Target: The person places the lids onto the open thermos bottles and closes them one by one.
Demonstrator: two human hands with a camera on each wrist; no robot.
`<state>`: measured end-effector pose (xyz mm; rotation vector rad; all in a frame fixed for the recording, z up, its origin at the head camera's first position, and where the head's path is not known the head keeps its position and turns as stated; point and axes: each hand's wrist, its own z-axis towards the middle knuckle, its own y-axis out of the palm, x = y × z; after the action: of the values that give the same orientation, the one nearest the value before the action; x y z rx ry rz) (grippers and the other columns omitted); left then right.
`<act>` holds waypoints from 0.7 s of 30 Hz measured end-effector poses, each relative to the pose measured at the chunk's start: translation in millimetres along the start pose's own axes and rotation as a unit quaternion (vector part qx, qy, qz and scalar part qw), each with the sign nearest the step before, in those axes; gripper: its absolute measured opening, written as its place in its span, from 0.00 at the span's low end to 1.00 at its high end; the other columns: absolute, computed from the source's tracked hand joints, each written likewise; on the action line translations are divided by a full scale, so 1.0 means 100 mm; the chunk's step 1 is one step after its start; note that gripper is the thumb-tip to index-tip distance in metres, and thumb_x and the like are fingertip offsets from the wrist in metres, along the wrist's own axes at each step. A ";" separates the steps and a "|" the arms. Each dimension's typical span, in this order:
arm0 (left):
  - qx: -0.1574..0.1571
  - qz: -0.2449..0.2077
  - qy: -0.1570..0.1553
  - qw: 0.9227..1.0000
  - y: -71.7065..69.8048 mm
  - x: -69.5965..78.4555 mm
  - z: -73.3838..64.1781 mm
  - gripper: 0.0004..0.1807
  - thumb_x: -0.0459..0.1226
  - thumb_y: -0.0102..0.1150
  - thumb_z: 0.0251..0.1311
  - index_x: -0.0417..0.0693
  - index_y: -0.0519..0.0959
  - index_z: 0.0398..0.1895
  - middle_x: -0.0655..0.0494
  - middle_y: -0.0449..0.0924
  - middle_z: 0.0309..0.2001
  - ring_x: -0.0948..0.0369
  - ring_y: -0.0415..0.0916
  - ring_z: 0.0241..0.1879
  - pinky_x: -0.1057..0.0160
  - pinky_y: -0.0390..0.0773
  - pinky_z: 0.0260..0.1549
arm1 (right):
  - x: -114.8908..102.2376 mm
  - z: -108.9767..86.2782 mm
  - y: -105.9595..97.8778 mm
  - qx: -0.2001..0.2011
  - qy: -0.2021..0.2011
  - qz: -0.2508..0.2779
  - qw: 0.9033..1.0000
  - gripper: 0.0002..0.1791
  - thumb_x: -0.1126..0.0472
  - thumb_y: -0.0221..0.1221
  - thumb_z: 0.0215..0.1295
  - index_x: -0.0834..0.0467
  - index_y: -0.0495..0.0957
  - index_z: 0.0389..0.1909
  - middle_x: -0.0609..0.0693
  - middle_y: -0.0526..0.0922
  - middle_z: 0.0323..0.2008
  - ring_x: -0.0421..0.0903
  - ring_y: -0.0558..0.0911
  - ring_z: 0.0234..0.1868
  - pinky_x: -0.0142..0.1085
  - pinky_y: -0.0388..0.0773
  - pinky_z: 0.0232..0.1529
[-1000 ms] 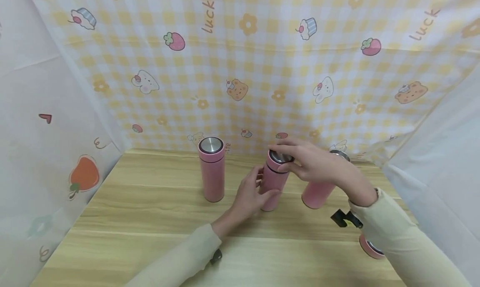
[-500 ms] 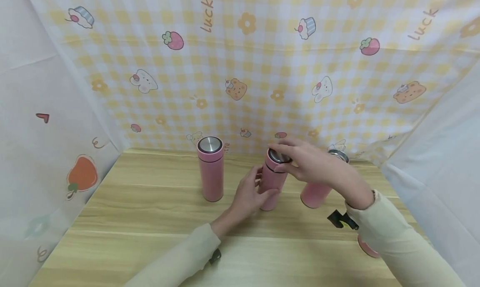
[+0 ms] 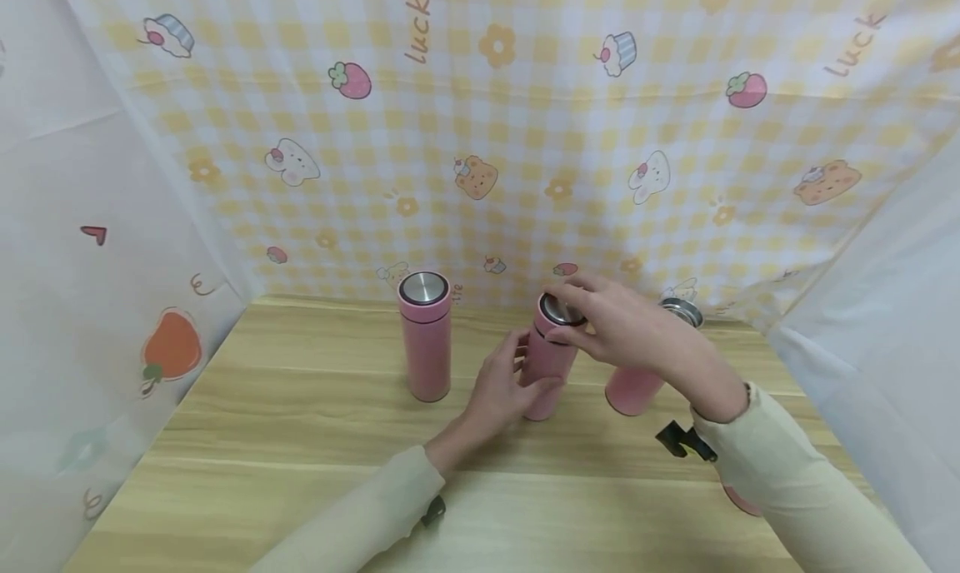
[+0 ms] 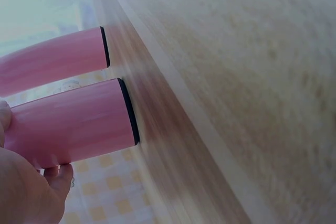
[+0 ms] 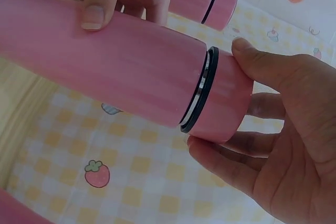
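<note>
Our left hand [image 3: 497, 390] curls round the pink bottle [image 3: 551, 359] right of the leftmost bottle [image 3: 427, 352], right hand [image 3: 622, 327] pinching its lid [image 5: 224, 100], apparently mid-twist; next calls for steady turning.

bottles [image 3: 551, 363]: pink | lid tops [image 3: 557, 310]: silver, black-ringed | backdrop [image 3: 525, 123]: yellow-white check | sleeves [image 3: 360, 515]: cream | tabletop [image 3: 300, 423]: tan woodgrain

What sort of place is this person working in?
Probably a small makeshift booth rather than an ordinary room: the wood-grain table is closed in by a yellow checked cloth behind and white sheets on both sides, and pink bottles stand on it.
</note>
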<state>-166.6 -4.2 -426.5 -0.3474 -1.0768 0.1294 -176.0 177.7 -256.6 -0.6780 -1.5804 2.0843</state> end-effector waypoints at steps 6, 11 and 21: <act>0.003 0.005 0.004 1.000 0.00 0.00 0.00 0.36 0.40 0.76 0.57 0.48 0.69 0.66 0.54 0.75 0.59 0.56 0.76 0.56 0.61 0.80 0.51 | -0.02 0.01 0.04 0.023 0.011 -0.021 0.999 0.30 0.51 0.68 0.67 0.62 0.75 0.64 0.64 0.78 0.54 0.52 0.83 0.40 0.45 0.83 0.39; 0.002 0.006 0.000 1.000 0.00 0.01 0.00 0.36 0.39 0.77 0.57 0.48 0.69 0.66 0.54 0.75 0.59 0.57 0.76 0.56 0.61 0.80 0.51 | -0.03 0.01 0.06 0.033 0.021 -0.034 0.999 0.31 0.47 0.68 0.66 0.60 0.75 0.63 0.59 0.79 0.46 0.48 0.80 0.33 0.42 0.81 0.33; -0.006 0.007 -0.015 1.000 -0.01 0.03 -0.01 0.36 0.42 0.75 0.58 0.47 0.68 0.67 0.53 0.75 0.61 0.56 0.76 0.57 0.60 0.79 0.53 | 0.13 0.01 -0.04 -0.025 -0.010 0.091 0.995 0.34 0.49 0.66 0.70 0.57 0.69 0.72 0.61 0.67 0.70 0.57 0.70 0.67 0.54 0.71 0.63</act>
<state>-164.7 -4.2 -424.0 -0.3638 -1.1044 0.1408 -186.3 185.6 -254.2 -0.8493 -1.6424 2.1924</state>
